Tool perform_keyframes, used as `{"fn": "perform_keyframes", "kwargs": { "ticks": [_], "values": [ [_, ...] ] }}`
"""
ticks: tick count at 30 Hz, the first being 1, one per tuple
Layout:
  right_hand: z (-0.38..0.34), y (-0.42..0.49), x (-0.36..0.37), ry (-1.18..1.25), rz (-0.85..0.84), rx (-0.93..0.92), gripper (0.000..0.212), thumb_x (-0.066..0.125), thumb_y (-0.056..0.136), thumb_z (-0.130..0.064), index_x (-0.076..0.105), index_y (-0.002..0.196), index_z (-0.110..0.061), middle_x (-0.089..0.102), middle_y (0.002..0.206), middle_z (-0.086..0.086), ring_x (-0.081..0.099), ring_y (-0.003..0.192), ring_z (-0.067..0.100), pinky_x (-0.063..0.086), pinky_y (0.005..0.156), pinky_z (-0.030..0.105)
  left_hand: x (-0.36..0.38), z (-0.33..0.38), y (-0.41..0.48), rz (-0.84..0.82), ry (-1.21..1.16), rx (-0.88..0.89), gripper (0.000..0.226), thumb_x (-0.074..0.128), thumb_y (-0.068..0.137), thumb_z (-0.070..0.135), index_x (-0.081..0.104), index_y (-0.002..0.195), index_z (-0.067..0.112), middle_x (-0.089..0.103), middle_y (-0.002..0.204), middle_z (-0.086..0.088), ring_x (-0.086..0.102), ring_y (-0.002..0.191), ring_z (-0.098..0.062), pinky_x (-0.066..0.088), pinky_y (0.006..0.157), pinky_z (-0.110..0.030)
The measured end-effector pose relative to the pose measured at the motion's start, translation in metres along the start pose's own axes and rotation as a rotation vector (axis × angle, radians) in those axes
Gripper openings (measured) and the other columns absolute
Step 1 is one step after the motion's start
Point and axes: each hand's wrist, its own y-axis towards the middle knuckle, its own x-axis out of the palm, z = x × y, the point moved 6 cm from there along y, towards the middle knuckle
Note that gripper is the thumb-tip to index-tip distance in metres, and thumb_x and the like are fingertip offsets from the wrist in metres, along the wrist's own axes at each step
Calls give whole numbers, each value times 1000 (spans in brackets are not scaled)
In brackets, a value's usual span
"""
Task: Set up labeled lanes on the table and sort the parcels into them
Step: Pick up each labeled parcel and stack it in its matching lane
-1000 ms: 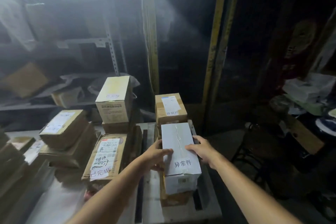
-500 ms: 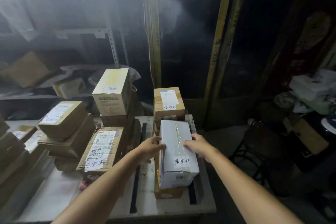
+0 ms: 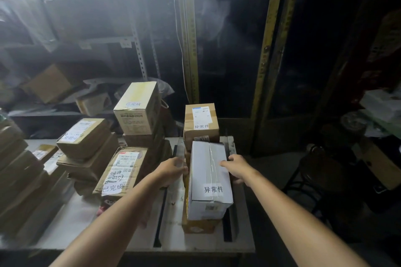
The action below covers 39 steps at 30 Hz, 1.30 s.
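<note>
Settling the white parcel atop a brown box in the table's three o'clock lane seems the step in hand. The right hand clasps its edge; the left hand meets its nine o'clock side, grip unclear. Next, probably: let go cleanly without nudging it.

Parcel sorting and storage room, dimly lit. Evidence: taped cardboard parcels bearing courier waybills, stacked in groups on grey table. Status slips on cartons: 已完成 slip, 异常件 slip on white parcel. Slotted-angle metal shelving behind, loaded with boxes and plastic bags. Clutter at right, indistinct.
</note>
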Motion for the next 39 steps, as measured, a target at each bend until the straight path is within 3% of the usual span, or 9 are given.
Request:
{"fn": "perform_keyframes", "kwargs": {
  "ticks": [4,7,10,13,19,23,31,35,39],
  "values": [
    [-3,1,-6,-104,28,-59,57,60,97,-29,39,146,-10,50,141,10,51,126,28,48,90,41,-1,6,-5,11,78,26,43,61,98,31,55,137,15,59,119,-5,53,96,-13,45,75,-24],
    [-19,-3,-13,-411,60,-173,44,62,94,-33,53,131,-13,59,130,8,58,115,26,51,88,36,-11,9,-11,12,197,54,42,59,99,32,56,137,15,61,129,-6,54,100,-14,41,71,-19],
    [-49,-10,-11,-698,66,-258,40,59,91,-38,57,124,-16,64,117,5,62,104,24,54,87,38,-29,3,-17,26,354,42,47,59,96,38,55,139,20,61,134,-6,58,116,-23,47,86,-27],
    [-86,-18,4,-902,34,-332,43,59,90,-40,56,128,-19,63,117,4,62,103,22,55,88,41,-54,-8,-28,41,461,13,48,59,93,41,55,136,20,63,128,-7,58,114,-26,48,90,-34],
    [-167,-33,92,-995,-120,-495,52,59,88,-45,55,132,-17,62,126,6,61,110,25,54,93,42,-142,-73,-76,158,431,-118,51,59,94,43,52,140,22,59,139,-5,57,123,-25,48,102,-38],
    [-223,-70,203,-1085,-222,-672,54,59,88,-49,56,132,-17,60,132,6,59,116,26,51,93,38,-214,-162,-144,247,373,-267,34,57,93,40,61,121,22,66,123,-1,62,103,-18,53,87,-34],
    [-278,-207,499,-1138,-598,-1037,42,60,87,-47,62,119,-19,67,120,3,63,102,24,52,87,34,-315,-397,-320,381,246,-669,51,53,95,43,51,141,21,53,144,-5,54,126,-27,46,100,-36],
    [-288,-268,637,-1197,-689,-1064,52,60,92,-43,54,135,-15,58,137,6,57,119,28,48,95,34,-354,-510,-392,440,170,-850,47,52,92,44,53,136,26,59,130,-4,62,107,-26,48,79,-33],
    [-302,-297,732,-1229,-748,-1104,52,56,96,-42,51,139,-12,56,137,9,53,124,29,46,100,37,-376,-602,-433,471,93,-949,59,52,87,50,47,143,33,53,144,-2,57,122,-28,49,96,-36]
  ]
}}
